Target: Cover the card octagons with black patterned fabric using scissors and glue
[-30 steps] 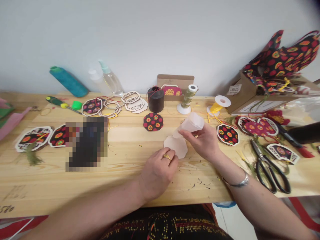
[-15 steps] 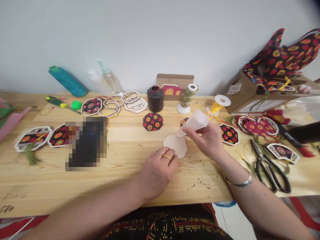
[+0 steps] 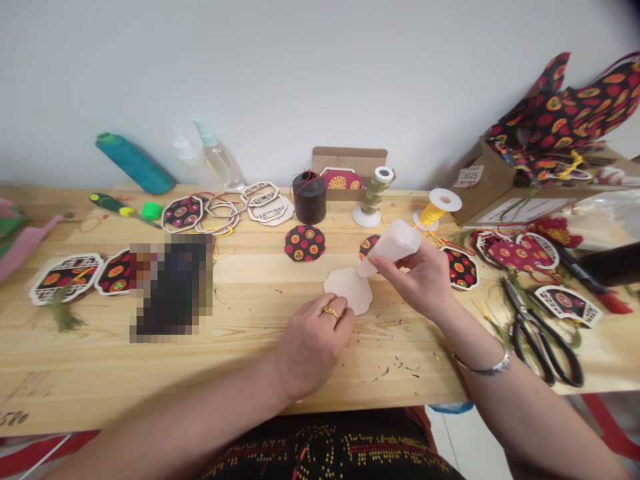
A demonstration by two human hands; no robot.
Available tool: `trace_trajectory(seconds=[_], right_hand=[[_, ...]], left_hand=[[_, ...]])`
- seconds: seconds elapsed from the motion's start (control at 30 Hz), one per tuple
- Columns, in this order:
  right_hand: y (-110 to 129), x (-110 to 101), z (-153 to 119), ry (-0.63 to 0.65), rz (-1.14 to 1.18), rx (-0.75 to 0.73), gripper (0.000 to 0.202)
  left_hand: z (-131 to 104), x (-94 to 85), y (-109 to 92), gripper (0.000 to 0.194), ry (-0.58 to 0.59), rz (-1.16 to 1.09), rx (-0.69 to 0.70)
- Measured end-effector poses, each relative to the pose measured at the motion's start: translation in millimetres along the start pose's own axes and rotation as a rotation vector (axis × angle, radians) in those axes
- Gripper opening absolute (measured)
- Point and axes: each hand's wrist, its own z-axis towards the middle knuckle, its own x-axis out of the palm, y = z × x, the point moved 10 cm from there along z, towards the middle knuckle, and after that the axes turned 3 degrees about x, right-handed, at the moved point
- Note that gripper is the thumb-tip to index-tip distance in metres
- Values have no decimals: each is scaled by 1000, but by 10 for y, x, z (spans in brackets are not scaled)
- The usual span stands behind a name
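One bottle (image 3: 399, 240), right hand (image 3: 425, 281); one plaque (image 3: 349, 285), left hand (image 3: 315, 347)

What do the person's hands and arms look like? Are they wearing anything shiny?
Yes! The bare left hand wears a patterned, gold-coloured ring on one finger. The bare right hand has a curved, shiny, silver-coloured bangle around its wrist. No gloves or sleeves show.

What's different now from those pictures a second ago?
The right hand moved the white bottle rightward, toward the right edge of the pale piece, so more of the patterned piece behind the bottle shows. Nothing was picked up or let go. The left hand stayed at the pale piece's near edge; the scissors stayed put.
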Motion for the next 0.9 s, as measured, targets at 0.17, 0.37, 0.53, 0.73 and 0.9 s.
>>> trace_trajectory(seconds=[0.17, 0.37, 0.53, 0.73, 0.9], right_hand=[[15, -20, -4, 14, -32, -15, 16], [37, -18, -16, 49, -18, -27, 16], [81, -8, -33, 89, -34, -48, 16], [128, 35, -47, 158, -88, -68, 17], [118, 79, -67, 213, -75, -30, 17]], left_hand=[[8, 24, 14, 20, 30, 9, -13], [1, 20, 31, 18, 28, 14, -25], [-6, 29, 41, 17, 24, 16, -24], [-9, 30, 37, 18, 28, 22, -23], [-9, 37, 39, 19, 40, 19, -25]])
